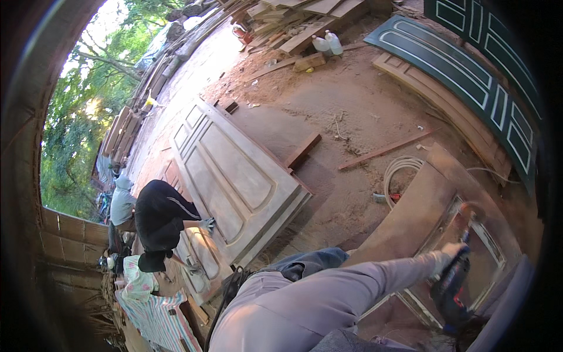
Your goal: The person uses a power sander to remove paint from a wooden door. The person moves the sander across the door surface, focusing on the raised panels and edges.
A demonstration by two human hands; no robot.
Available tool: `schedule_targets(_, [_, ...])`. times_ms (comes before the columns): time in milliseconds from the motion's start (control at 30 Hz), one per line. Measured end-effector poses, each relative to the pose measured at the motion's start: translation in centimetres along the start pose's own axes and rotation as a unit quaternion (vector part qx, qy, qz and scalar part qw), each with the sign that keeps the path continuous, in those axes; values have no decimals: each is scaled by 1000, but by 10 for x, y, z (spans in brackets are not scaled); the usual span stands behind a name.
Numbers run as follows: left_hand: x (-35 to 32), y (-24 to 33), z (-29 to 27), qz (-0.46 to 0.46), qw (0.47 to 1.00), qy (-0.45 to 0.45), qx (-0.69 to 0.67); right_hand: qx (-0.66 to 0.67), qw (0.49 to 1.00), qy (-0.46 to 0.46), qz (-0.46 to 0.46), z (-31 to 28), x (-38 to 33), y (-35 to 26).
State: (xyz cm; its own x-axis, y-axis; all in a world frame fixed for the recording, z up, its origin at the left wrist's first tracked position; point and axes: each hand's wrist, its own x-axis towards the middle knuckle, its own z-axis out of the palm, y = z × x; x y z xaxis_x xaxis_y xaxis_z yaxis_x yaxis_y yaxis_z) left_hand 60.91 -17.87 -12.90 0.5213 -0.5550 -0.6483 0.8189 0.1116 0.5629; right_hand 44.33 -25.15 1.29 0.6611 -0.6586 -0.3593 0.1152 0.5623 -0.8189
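At the right, my left hand [449,253] is closed round the front part of a dark power drill [453,286] with red marks. Ahead of the drill, a round, reddish-brown sanding head [468,210] meets the wooden door [404,202] in front of me, beside its pale moulding groove. The head is blurred. My right sleeve [503,308] comes in at the lower right, close to the rear of the drill. My right hand's fingers are hidden there.
A person in dark clothes [161,217] bends over a panel beside a stack of pale doors [234,170]. Dark green doors [446,70] lean at the upper right. A coiled hose [394,176], a loose wooden strip [384,151] and white jugs [333,43] lie about. Planks [311,23] are piled behind.
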Motion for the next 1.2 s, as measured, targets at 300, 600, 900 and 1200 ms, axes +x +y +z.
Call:
schedule_targets(300, [-38, 6, 70, -50, 996, -79, -5, -16, 999, 48, -9, 7, 12, 6])
schedule_targets(600, [-50, 29, -1, -101, 983, -63, -137, 102, 978, 170, -70, -5, -39, -2])
schedule_targets(900, [-4, -54, 114, -193, 960, -133, -151, 13, 943, 267, -197, -9, -53, -73])
schedule_targets(1200, [17, -38, 81, -159, 971, -92, -155, 98, 955, 224, -170, -22, -30, -51])
